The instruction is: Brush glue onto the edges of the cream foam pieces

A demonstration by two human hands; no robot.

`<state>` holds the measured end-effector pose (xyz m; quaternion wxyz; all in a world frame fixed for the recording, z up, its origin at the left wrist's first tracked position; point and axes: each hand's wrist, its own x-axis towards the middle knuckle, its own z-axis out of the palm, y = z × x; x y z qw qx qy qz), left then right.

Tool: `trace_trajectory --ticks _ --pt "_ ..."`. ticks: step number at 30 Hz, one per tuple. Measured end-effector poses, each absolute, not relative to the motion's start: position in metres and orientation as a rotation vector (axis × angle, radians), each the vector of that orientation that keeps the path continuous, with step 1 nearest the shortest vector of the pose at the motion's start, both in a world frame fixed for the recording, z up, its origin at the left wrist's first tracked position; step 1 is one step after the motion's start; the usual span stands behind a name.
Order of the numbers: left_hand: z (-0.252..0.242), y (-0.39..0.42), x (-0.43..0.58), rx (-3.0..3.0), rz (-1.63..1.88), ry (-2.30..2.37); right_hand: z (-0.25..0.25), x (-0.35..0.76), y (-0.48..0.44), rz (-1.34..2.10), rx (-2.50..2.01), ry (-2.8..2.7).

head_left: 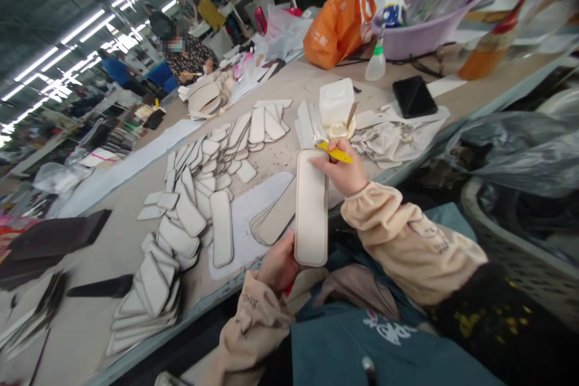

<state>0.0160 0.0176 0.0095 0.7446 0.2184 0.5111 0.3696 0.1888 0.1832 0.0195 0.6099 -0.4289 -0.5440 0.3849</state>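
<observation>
A long cream panel [311, 211] with rounded corners and a dark edge is held upright in front of me. My left hand [277, 262] is closed on its lower left edge, some fingers hidden behind it. At the upper right, my right hand [346, 169] grips a yellow tool [340, 154], and its thumb or finger touches the panel's face; the tool's working end is too small to tell. Behind the panel, a stack of similar grey-beige panels [275, 217] lies on white paper [244, 205], beside another single panel [222, 229].
Overlapping cream pieces [181, 211] spread across the table's left side. Farther back are a white tub [337, 99], a black phone [414, 97], a squeeze bottle [375, 63], an orange bag [337, 24] and a purple basin [411, 36]. A co-worker [190, 57] sits beyond.
</observation>
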Motion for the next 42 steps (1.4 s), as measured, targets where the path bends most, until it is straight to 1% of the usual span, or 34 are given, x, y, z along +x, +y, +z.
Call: trace_trajectory --ticks 4,9,18,20,24,29,34,39,42 --pt "-0.001 0.006 0.011 0.527 0.831 1.073 0.011 0.186 0.189 0.943 -0.961 -1.259" --pt "-0.005 0.002 0.01 0.558 0.913 0.989 0.002 0.181 0.193 1.228 -0.779 -1.208" --pt "0.005 -0.001 0.009 0.542 1.025 1.068 0.02 0.18 0.175 1.554 -0.733 -1.248" --pt "0.006 0.001 0.01 0.544 1.052 1.091 0.02 0.177 0.172 1.524 -0.739 -1.3" --pt "0.01 0.01 0.012 0.576 1.096 1.085 0.014 0.173 0.17 1.359 -0.755 -1.466" --pt "0.018 0.039 0.008 0.655 1.127 1.083 0.018 0.175 0.166 1.243 -0.803 -1.586" --pt "0.02 0.071 0.007 0.671 1.185 1.176 0.02 0.173 0.164 1.245 -0.756 -1.58" --pt "0.015 0.075 0.01 0.703 1.299 1.226 0.016 0.166 0.165 1.319 -0.742 -1.464" --pt "0.014 0.072 0.013 0.704 1.324 1.23 0.019 0.165 0.161 1.218 -0.798 -1.556"
